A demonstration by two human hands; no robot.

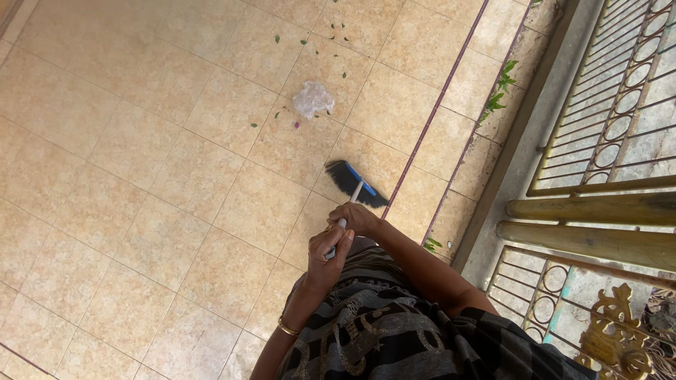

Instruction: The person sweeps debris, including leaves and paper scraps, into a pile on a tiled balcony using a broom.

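Floor: I'm seeing tan tiles [141,176] lying beside a metal gate [605,105].
Broom [355,184]: I'm watching both hands wrapping its handle, left hand [327,257] below right hand [357,217].
Litter: a crumpled plastic bag [313,99] is lying beyond the broom.

Broom handle [357,191] mostly hidden by hands; gate [612,127] cut off.

A crumpled clear plastic bag [313,98] lies on the beige floor tiles [141,176] ahead of me, with small green leaves [336,32] scattered around and beyond it. Along the floor's right edge, weeds [498,91] sprout beside a concrete kerb [524,119]. Past that stands a gold-painted metal gate [612,105] with ring patterns.
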